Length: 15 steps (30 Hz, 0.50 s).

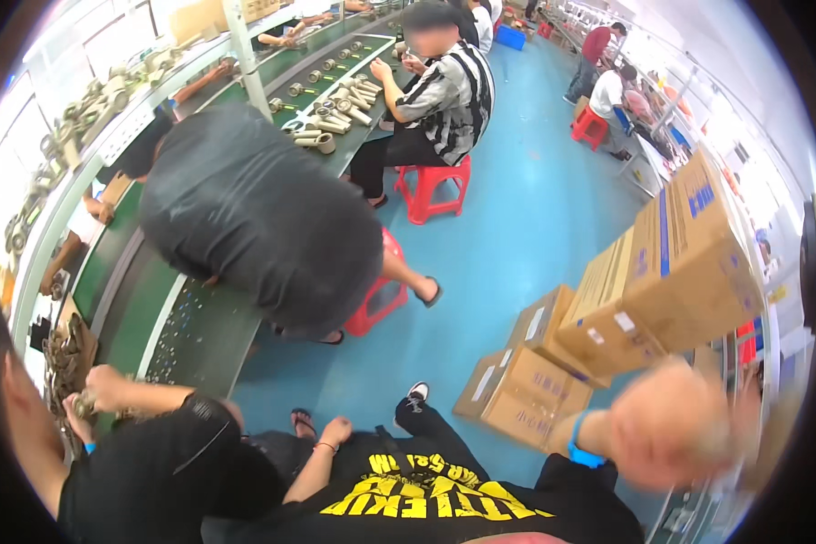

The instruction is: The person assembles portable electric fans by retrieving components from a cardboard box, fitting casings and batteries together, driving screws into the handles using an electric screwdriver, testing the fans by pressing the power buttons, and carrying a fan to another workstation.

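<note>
My left hand [338,431], with a thin red band at the wrist, lies low over my dark trousers. Its fingers are curled in and nothing shows in them. Off to the right, raised close to the camera, my right hand [671,426] is smeared by motion. A blue wristband [587,442] circles that wrist, and the fingers cannot be made out. Stacked cardboard cartons [530,390] stand just beyond the right hand; I cannot tell whether it touches them.
A co-worker in black [163,471] handles a small metal part at left. Another person [254,213] bends over the green conveyor bench [204,335]. Farther along, a seated person works beside beige tubular parts [344,107]. Red stools [435,186] stand on the blue floor [517,208].
</note>
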Available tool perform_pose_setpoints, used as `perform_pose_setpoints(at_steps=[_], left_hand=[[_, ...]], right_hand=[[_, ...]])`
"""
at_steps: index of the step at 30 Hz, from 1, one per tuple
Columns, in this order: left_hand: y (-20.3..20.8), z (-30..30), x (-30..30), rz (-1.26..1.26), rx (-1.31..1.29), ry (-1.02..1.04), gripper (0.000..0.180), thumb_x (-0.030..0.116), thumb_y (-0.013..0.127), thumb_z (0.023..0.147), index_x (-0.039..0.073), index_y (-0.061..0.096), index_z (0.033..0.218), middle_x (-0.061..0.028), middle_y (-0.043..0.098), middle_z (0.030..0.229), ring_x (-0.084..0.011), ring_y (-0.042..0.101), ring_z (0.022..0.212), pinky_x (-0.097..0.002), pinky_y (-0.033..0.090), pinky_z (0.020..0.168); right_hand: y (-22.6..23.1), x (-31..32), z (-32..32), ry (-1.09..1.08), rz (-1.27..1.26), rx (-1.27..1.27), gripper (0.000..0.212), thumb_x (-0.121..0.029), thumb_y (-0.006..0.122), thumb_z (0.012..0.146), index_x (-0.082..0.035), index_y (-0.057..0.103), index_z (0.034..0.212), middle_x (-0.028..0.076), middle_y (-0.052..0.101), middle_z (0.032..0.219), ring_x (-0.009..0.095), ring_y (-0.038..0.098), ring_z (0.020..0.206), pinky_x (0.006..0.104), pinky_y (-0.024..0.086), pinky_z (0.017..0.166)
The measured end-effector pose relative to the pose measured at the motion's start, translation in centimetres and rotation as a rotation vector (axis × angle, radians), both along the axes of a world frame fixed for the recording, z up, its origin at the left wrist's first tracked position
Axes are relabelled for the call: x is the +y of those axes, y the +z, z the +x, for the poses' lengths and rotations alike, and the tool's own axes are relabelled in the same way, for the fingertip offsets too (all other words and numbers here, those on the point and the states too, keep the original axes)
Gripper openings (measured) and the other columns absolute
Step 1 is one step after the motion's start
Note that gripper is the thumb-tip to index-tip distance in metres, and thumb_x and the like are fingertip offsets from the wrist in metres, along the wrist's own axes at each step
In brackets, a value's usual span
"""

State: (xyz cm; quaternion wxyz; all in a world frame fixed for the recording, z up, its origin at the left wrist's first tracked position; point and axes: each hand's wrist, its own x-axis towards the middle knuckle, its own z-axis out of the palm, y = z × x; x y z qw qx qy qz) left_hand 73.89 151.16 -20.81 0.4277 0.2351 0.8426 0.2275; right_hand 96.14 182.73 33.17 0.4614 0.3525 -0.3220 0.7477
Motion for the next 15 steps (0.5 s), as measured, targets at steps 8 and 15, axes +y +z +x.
perform_pose_setpoints(at_steps=[8,15], left_hand=[[-2.8,-4.1,12.5,-0.094,-0.439,0.389,0.025,0.024,0.058,0.076,0.003,0.068,0.083,-0.0104,0.064,0.073,-0.0229,0.064,0.070,-0.0364,0.052,0.057],[-6.8,-10.8,35.8,-0.337,-0.110,-0.709,0.033,0.018,0.063,0.079,0.009,0.066,0.110,-0.0160,0.066,0.104,-0.0260,0.061,0.098,-0.0388,0.048,0.085]], right_hand=[[5.0,18.2,-18.7,-0.423,0.093,-0.619,0.035,-0.042,0.050,0.091,-0.009,0.055,0.082,-0.005,0.047,0.062,0.012,0.044,0.049,0.0267,0.037,0.048],[3.0,37.5,-30.8,-0.170,-0.032,-0.679,0.035,-0.043,0.050,0.092,-0.008,0.054,0.085,-0.002,0.043,0.061,0.014,0.042,0.050,0.0290,0.033,0.045]])
